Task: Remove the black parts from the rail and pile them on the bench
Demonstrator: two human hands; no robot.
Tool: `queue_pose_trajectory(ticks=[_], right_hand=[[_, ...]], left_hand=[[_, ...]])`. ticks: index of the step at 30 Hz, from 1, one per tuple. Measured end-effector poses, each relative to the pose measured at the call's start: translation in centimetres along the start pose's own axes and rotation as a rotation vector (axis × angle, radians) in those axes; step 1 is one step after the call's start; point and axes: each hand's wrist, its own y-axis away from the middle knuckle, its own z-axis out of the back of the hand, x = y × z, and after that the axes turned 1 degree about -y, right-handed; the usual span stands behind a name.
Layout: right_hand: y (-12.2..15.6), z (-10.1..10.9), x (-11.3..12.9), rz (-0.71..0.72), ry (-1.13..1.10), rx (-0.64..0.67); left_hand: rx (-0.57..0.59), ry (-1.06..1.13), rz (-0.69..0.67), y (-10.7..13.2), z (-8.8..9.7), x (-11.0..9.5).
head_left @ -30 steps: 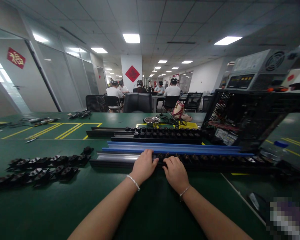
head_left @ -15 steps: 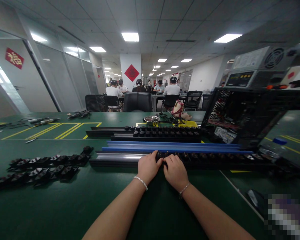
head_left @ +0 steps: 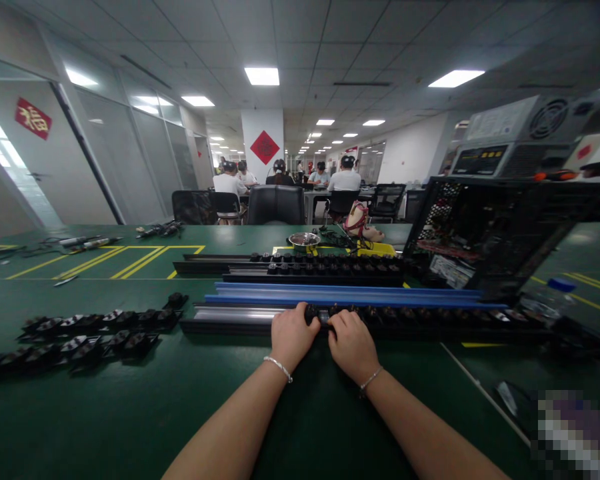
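A long black rail (head_left: 190,327) with a shiny silver channel lies crosswise before me. Small dark parts with metal tops (head_left: 405,312) sit in a row along its right half. My left hand (head_left: 293,337) is closed with thumb and fingers round one small black part (head_left: 311,312) in the channel. Just right of it, my right hand (head_left: 353,340) has its fingers bent against another black part (head_left: 334,310) in the row. A short strip of silver channel shows between the two hands. The fingertips are partly hidden behind the parts.
A blue rail (head_left: 340,292) lies right behind, with more black rails (head_left: 200,265) beyond it. Loose black parts (head_left: 80,345) form two rows at left. A metal bowl (head_left: 304,239) stands farther back. An opened computer case (head_left: 495,227) rises at right. People sit in the background.
My left hand has shifted slightly left with the small black part, and a gap has opened between it and my right hand. The right hand has hardly moved.
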Motion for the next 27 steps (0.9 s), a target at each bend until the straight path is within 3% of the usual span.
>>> queue_pose_trajectory(ticks=[27], right_hand=[[0.0,0.0,-0.1,0.005,-0.024,0.006]], left_hand=[[-0.031,-0.009,0.062,0.1,0.0,1.0]])
